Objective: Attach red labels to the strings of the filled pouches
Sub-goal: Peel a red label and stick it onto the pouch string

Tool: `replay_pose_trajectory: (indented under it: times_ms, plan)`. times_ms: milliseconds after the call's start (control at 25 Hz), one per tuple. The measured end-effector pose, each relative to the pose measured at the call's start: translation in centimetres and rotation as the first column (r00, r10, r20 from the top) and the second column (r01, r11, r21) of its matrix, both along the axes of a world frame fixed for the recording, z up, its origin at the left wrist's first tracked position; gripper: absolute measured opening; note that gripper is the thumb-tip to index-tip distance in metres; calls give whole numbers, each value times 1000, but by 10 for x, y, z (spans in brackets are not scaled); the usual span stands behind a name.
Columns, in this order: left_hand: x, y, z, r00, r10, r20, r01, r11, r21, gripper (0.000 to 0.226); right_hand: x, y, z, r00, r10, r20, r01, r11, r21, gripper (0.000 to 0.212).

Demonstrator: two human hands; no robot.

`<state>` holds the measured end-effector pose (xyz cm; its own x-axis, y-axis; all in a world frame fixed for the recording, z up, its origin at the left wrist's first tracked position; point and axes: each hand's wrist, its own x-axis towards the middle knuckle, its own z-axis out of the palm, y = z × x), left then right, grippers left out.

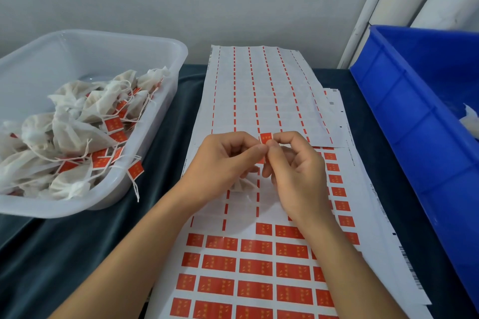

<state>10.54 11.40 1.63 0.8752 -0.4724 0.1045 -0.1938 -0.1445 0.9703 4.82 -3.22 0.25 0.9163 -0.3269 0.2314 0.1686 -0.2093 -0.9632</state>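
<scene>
Many pouches already lie tagged in our clear tub at left. In the middle, above the label sheet, our left hand and right hand pinch one red label between fingertips, a pouch dangling below. Rows of labels remain unpeeled, and the blue bin at right shows white pouches, so we judge plenty is left.

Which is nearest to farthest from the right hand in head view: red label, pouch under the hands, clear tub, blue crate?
From the right hand:
1. Red label, pinched at the fingertips.
2. Pouch, just below-left, on the sheet.
3. Blue crate, to the right.
4. Clear tub, far left.
</scene>
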Motion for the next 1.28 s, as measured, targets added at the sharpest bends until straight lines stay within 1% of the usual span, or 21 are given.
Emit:
replay_pose_trajectory:
  times_ms: [160,320,480,560,680,840,1040,1280]
  plan:
    - [0,-1,0,999,47,6,-47,999,-21,20,-1,1,3,1000,1,-7,-1,1000,3,16]
    - [1,0,0,996,82,-19,-83,995,-59,26,0,-5,5,998,-13,-64,17,997,72,29]
    - [0,1,1,996,41,-77,-49,993,-107,24,1,-5,5,990,65,-121,-48,989,139,27]
    - [0,1,1,994,29,-101,-43,990,-138,20,0,-5,5,985,101,-138,-82,987,141,27]
    - [-1,1,2,993,43,-106,-59,988,-145,17,0,-5,5,982,127,-137,-111,987,120,27]
    - [0,1,1,992,56,-110,-71,987,-145,20,0,-5,4,985,122,-123,-109,988,109,25]
    - [1,-1,0,992,72,-106,-87,986,-144,18,-1,-5,5,991,108,-81,-98,989,114,25]
    - [2,0,-2,990,104,-99,-117,985,-128,17,0,-4,2,993,101,-68,-94,991,97,23]
